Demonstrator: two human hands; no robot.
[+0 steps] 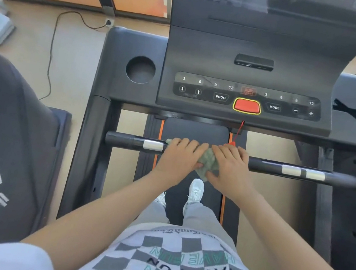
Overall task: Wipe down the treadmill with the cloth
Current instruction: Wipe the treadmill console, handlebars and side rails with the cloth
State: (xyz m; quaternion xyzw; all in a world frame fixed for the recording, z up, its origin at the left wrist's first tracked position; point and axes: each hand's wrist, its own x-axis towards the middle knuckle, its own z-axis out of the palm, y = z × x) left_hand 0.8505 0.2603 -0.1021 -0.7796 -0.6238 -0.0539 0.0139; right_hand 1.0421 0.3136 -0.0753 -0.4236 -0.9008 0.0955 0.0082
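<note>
I see both forearms bare, stretched forward, converging toward centre. Left hand (181, 156) palm down, fingers curled over top, thumb tucked beneath, gripping cloth (208, 164). Right hand (232, 165) mirrors it: palm down, fingers curled over, thumb pressed on cloth. Hands just beside each other, index fingers almost touching. Wrists straight, angled inward.

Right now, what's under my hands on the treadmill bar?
A green cloth, gripped against the black bar by the left hand and right hand. The bar beneath them is covered.
</note>
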